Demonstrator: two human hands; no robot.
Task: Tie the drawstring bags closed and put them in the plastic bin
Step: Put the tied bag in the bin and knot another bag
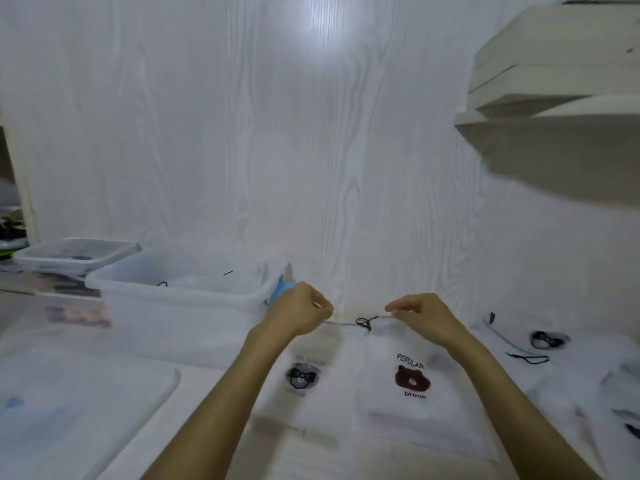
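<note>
A frosted drawstring bag (412,403) with a brown bear print lies on the table in front of me. Its black drawstring (364,322) runs taut between my hands with a loose knot in the middle. My left hand (300,311) pinches the left end of the cord, and my right hand (417,315) pinches the right end. A second bag (304,379) with a grey bear print lies just left of the first. The clear plastic bin (180,303) stands to the left, close to my left hand, with some bags inside.
A clear lid (79,410) lies at the front left. Another clear bin (76,254) sits behind the first. More bags with black cords (540,344) are spread on the right. White shelves (554,109) jut from the wall at upper right.
</note>
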